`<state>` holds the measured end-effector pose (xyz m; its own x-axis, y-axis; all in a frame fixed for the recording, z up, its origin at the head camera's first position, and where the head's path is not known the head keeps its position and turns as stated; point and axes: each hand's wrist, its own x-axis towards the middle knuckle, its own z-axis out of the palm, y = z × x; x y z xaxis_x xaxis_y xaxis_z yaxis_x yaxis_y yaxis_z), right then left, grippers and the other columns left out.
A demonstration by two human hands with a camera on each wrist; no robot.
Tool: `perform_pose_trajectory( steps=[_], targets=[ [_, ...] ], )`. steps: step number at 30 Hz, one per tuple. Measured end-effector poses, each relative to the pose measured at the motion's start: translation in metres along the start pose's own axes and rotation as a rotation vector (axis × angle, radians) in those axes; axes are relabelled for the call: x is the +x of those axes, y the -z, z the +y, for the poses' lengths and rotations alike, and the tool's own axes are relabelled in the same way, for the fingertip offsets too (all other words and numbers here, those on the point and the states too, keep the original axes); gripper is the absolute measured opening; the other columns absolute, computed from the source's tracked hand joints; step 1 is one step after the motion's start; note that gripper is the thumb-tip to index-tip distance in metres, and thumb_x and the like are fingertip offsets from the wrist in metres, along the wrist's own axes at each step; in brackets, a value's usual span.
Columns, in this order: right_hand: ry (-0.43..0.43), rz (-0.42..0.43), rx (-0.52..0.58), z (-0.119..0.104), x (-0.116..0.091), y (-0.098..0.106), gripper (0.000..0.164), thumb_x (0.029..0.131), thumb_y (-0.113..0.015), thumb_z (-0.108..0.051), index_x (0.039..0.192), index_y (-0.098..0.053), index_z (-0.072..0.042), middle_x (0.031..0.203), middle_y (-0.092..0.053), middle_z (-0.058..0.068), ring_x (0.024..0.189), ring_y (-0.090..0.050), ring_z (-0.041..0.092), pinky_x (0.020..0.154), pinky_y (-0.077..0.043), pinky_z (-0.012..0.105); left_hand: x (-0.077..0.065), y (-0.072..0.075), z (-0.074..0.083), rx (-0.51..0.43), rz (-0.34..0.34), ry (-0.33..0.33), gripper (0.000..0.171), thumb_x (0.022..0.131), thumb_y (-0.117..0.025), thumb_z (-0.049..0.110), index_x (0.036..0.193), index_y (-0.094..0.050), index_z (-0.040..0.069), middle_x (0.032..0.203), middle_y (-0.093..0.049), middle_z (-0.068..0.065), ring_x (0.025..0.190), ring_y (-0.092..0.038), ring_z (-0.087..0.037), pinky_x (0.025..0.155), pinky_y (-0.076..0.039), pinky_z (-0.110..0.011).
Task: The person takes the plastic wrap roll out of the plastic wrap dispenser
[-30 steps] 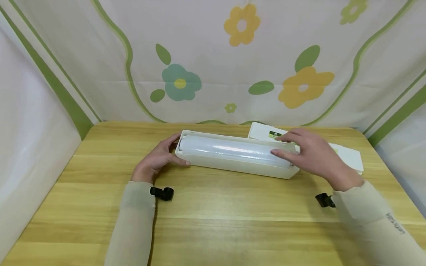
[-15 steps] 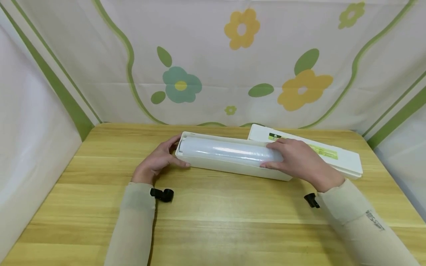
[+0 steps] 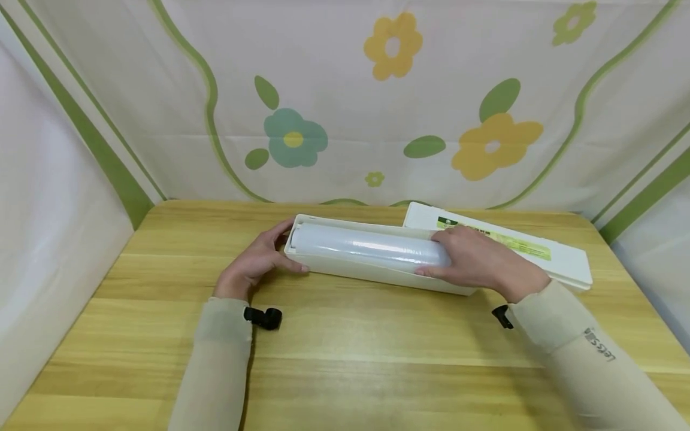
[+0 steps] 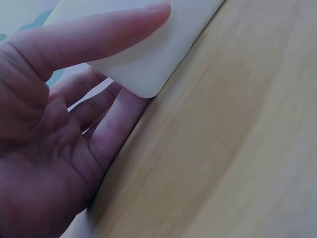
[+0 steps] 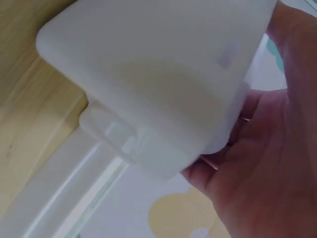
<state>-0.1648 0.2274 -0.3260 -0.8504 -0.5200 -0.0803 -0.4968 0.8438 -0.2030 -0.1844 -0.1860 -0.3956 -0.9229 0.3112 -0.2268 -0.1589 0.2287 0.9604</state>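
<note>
white and long, one open-topped box (image 3: 345,269) lies on the wooden worktop (image 3: 377,359) in the head view, with one glossy film roll (image 3: 356,244) inside. the left grip (image 3: 253,257) holds the box's left end, half spread, thumb on the near wall and fingers behind. the right grip (image 3: 482,257) curls over the roll's right part, thumb on the near side and fingers on the far side, hiding that end. behind it, one white labelled piece (image 3: 571,260) lies slantwise, partly covered by box and hand. two black wrist mounts (image 3: 264,317) show at the two sleeves (image 3: 215,359), and one flowered curtain (image 3: 345,90) hangs behind.

in the left wrist view, the thumb lies nearly straight against the white wall; the fingers bend round the box's corner, close to the worktop.

in the right wrist view, the box's end blocks much of the scene. curled fingers show beyond it; their exact contact is hidden. the labelled piece runs off at lower left.
</note>
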Motion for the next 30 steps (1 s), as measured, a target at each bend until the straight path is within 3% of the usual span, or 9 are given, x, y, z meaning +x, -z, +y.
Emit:
perform_pose_trajectory(
  steps=[5, 10, 15, 22, 30],
  targets=[
    [-0.024, 0.055, 0.039, 0.008, 0.001, -0.009, 0.068, 0.089, -0.077, -0.07, 0.113, -0.075, -0.007, 0.107, -0.073, 0.007, 0.099, -0.064, 0.025, 0.089, -0.052, 0.046, 0.0, 0.001, -0.001, -0.001, 0.009, -0.005, 0.116, 0.072, -0.094, -0.007, 0.169, -0.038, 0.024, 0.165, -0.045, -0.009, 0.142, -0.044, -0.033, 0.125, -0.034, -0.051],
    [-0.065, 0.092, 0.113, 0.016, -0.001, -0.017, 0.072, 0.083, -0.08, -0.073, 0.114, -0.073, -0.009, 0.11, -0.071, 0.006, 0.099, -0.059, 0.023, 0.085, -0.047, 0.041, 0.0, -0.002, -0.004, 0.006, 0.01, 0.002, 0.116, 0.07, -0.095, -0.006, 0.168, -0.04, 0.024, 0.164, -0.047, -0.008, 0.142, -0.045, -0.032, 0.126, -0.032, -0.051],
    [-0.086, 0.168, 0.154, 0.02, -0.003, -0.022, 0.068, 0.08, -0.085, -0.071, 0.113, -0.073, -0.013, 0.109, -0.07, 0.002, 0.098, -0.059, 0.02, 0.084, -0.047, 0.039, 0.002, -0.002, -0.001, 0.004, 0.004, -0.017, 0.117, 0.069, -0.095, -0.008, 0.168, -0.04, 0.023, 0.164, -0.047, -0.008, 0.143, -0.045, -0.033, 0.126, -0.033, -0.051],
    [-0.038, 0.249, 0.222, 0.022, 0.001, -0.021, 0.055, 0.076, -0.094, -0.059, 0.106, -0.076, -0.016, 0.102, -0.071, 0.001, 0.09, -0.059, 0.016, 0.078, -0.049, 0.036, 0.002, 0.001, 0.003, 0.014, 0.014, -0.026, 0.117, 0.068, -0.094, -0.009, 0.167, -0.04, 0.021, 0.164, -0.047, -0.008, 0.144, -0.045, -0.033, 0.126, -0.034, -0.052],
    [-0.052, 0.27, 0.284, 0.03, 0.002, -0.025, 0.054, 0.069, -0.099, -0.054, 0.101, -0.08, -0.015, 0.096, -0.075, 0.001, 0.081, -0.061, 0.016, 0.071, -0.051, 0.031, 0.005, -0.004, -0.002, 0.018, -0.018, -0.045, 0.116, 0.07, -0.093, -0.011, 0.168, -0.04, 0.022, 0.159, -0.051, -0.012, 0.137, -0.052, -0.033, 0.107, -0.052, -0.035]
  ],
)
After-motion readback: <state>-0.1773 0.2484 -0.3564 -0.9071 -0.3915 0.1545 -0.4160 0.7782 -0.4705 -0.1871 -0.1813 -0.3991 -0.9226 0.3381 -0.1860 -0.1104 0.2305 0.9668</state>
